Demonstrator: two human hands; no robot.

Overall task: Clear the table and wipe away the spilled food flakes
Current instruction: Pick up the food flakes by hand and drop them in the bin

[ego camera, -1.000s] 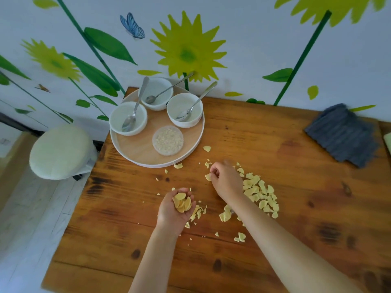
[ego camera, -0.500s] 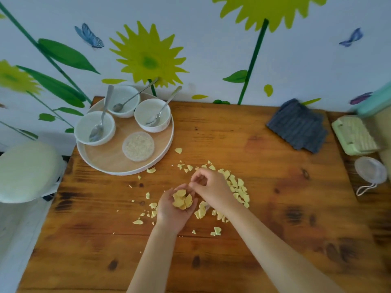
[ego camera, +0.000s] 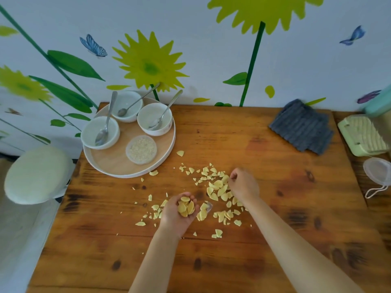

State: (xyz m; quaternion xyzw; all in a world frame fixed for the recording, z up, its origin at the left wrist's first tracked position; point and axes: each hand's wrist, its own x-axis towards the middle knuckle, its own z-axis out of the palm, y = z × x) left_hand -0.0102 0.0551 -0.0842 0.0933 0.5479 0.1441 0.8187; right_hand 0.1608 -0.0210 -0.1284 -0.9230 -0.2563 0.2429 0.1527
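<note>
Pale yellow food flakes (ego camera: 219, 188) lie scattered over the middle of the wooden table (ego camera: 275, 208). My left hand (ego camera: 176, 214) is cupped palm up just above the table and holds a small heap of flakes. My right hand (ego camera: 243, 185) rests fingers-down on the right side of the pile, its fingertips pinched at some flakes. A round wooden tray (ego camera: 114, 163) at the back left carries three white bowls (ego camera: 99, 132) with spoons and a small dish of grains (ego camera: 141, 149). A grey cloth (ego camera: 302, 127) lies at the back right.
A pale green brush (ego camera: 361, 136) and a clear plastic lid with a cord (ego camera: 376, 172) lie on the right side surface. A round light stool (ego camera: 36, 174) stands off the table's left edge. The painted wall runs along the back edge.
My right hand has gone from my left palm back to the right part of the pile. The left hand stays cupped with its flakes. The view has shifted.
</note>
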